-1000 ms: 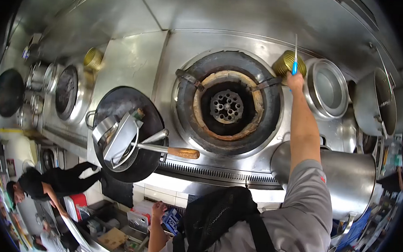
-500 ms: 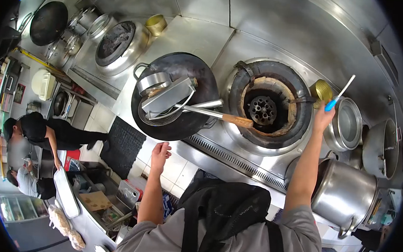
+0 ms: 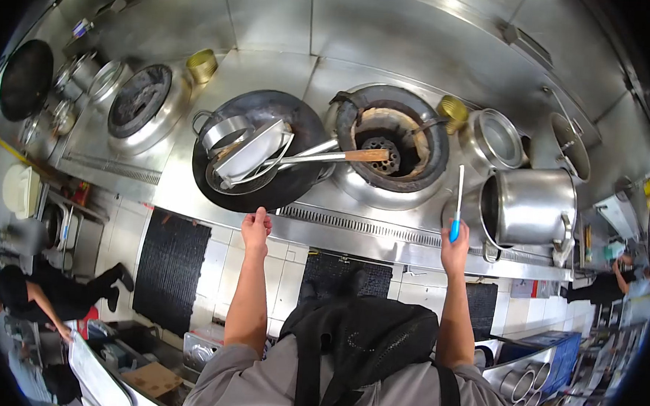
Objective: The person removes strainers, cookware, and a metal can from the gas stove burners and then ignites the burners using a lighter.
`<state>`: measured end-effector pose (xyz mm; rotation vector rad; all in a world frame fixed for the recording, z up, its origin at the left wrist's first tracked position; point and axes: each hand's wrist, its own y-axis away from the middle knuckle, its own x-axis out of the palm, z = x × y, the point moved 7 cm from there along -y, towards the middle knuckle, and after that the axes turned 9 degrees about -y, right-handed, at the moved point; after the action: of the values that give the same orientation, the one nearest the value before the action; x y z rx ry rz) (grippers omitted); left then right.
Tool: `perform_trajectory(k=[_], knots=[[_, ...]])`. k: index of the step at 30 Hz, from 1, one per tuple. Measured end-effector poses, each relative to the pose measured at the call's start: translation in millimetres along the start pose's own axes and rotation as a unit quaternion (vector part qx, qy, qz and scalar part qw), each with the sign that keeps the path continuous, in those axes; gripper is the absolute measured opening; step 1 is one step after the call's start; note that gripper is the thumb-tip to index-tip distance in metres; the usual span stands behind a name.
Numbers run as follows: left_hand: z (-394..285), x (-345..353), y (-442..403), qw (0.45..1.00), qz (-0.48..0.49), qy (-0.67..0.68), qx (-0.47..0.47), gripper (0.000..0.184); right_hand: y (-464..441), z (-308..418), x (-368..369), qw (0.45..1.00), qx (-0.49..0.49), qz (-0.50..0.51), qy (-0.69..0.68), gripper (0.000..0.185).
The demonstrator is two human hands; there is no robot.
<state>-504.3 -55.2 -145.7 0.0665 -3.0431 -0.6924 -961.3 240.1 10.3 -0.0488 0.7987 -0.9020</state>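
Observation:
My right hand point(image 3: 455, 248) is closed round the blue handle of a thin pale-shafted tool point(image 3: 459, 204), held upright in front of the steel counter's edge. My left hand point(image 3: 256, 228) is raised at the near rim of a black wok point(image 3: 300, 127), fingers curled; whether it touches the rim I cannot tell. Inside the wok lie a steel pot point(image 3: 227, 134), a white-grey tray point(image 3: 250, 154) and a strainer. A wooden-handled utensil point(image 3: 365, 155) sticks out over the round burner point(image 3: 353, 115). Behind the burner's right side stands a gold tin point(image 3: 453, 112).
A large steel stockpot point(image 3: 534, 208) lies on its side at right, near stacked round pans point(image 3: 496, 137). Another burner point(image 3: 140, 101) and tin point(image 3: 201, 66) are at left. Black mats point(image 3: 172, 268) lie on the floor. Co-workers stand at lower left and far right.
My right hand has drawn back from beside the gold tin to the counter's front edge, still holding the blue-handled tool. My left hand has come up from low left to the wok. The view has turned.

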Motion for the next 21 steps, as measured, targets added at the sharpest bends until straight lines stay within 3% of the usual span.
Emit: perform_trajectory(k=[5, 9, 11, 13, 14, 15, 16, 17, 20, 21], knots=[[3.8, -24.6, -11.4, 1.0, -0.011, 0.015, 0.006, 0.026, 57.7, 9.8, -46.8, 0.999, -0.003, 0.006, 0.034, 0.031], [-6.1, -38.5, -10.2, 1.0, -0.004, 0.026, 0.011, 0.026, 103.0, 4.5, -89.9, 0.998, 0.058, -0.025, 0.026, 0.029], [-10.2, -49.1, 4.6, 0.997, -0.074, -0.005, 0.003, 0.03, 129.4, -2.6, -111.7, 0.998, 0.037, -0.043, 0.039, 0.027], [1.8, -49.5, 9.7, 0.996, -0.075, -0.037, 0.002, 0.037, 153.8, -8.0, -130.2, 0.997, 0.007, -0.058, 0.059, 0.027], [-14.4, -50.4, 21.0, 0.96, -0.15, -0.182, 0.154, 0.042, 165.3, -13.9, -140.1, 0.997, 0.027, -0.066, 0.04, 0.027], [-30.0, -45.5, 38.8, 0.873, -0.22, -0.318, 0.297, 0.048, 174.6, -21.1, -148.9, 0.996, 0.047, -0.074, 0.02, 0.027], [-23.9, -47.8, 45.2, 0.873, -0.223, -0.315, 0.299, 0.048, 185.4, -35.3, -156.8, 0.991, 0.105, -0.074, -0.028, 0.029], [-30.3, -39.2, 59.2, 0.855, -0.191, -0.348, 0.334, 0.051, 194.7, -41.4, -165.0, 0.991, 0.102, -0.078, -0.031, 0.029], [-47.4, 20.2, 86.2, 0.792, -0.067, -0.413, 0.444, 0.06, 223.9, -60.1, -195.8, 0.995, 0.036, -0.092, 0.002, 0.033], [-38.4, 33.2, 78.4, 0.8, -0.024, -0.418, 0.43, 0.067, 235.6, -49.9, -212.5, 0.995, 0.028, -0.095, 0.03, 0.033]])
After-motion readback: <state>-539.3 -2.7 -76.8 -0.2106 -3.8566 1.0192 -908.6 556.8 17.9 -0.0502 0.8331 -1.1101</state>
